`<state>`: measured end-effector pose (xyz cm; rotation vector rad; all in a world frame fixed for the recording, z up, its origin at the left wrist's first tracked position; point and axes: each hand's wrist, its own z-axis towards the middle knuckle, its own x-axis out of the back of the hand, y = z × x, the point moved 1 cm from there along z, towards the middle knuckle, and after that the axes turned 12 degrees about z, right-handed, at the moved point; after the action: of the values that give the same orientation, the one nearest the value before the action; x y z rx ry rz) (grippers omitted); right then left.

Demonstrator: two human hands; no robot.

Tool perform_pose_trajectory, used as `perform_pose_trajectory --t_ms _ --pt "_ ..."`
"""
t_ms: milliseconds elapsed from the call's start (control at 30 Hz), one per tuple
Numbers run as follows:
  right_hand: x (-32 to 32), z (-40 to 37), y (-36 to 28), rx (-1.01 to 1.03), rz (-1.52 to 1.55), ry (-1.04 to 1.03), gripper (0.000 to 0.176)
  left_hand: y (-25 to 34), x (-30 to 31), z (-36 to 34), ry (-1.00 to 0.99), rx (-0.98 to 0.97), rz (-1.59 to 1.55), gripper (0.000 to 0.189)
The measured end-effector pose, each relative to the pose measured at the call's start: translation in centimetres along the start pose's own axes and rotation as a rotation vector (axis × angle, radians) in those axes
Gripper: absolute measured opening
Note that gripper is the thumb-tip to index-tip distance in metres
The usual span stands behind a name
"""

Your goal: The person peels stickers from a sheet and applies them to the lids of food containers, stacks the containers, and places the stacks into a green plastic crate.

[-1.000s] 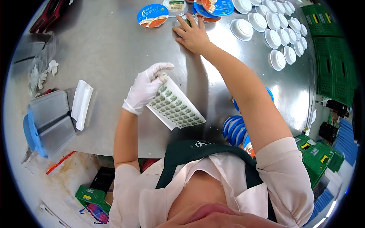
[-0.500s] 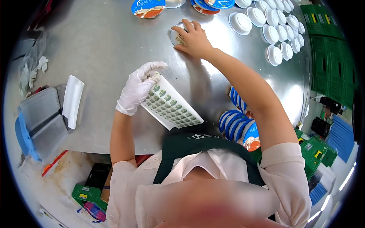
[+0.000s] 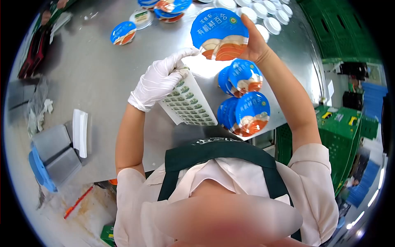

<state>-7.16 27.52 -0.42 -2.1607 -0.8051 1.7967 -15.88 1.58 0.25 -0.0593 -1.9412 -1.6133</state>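
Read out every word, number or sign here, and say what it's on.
"有机鲜百合": on the blue round pack in the right hand; its smaller line and emblem: too small.
Stacked packs: too small.
Label sheet in the left hand: too small.
Dark green apron: white lettering, too blurred.
Label on the pale round pack farther back: too small.

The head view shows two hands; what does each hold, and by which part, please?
The left hand, gloved, holds a label sheet near its upper end; the bare right hand holds a blue-printed pack by its right edge.
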Motion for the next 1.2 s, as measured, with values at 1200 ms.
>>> perform_pose_trajectory --t_ms 1200 --pt "-9.5 -5.5 11.9 0.866 -1.521 0.442 0.014 4.4 -0.5 -1.9 -0.029 -0.132 -0.197 0.077"
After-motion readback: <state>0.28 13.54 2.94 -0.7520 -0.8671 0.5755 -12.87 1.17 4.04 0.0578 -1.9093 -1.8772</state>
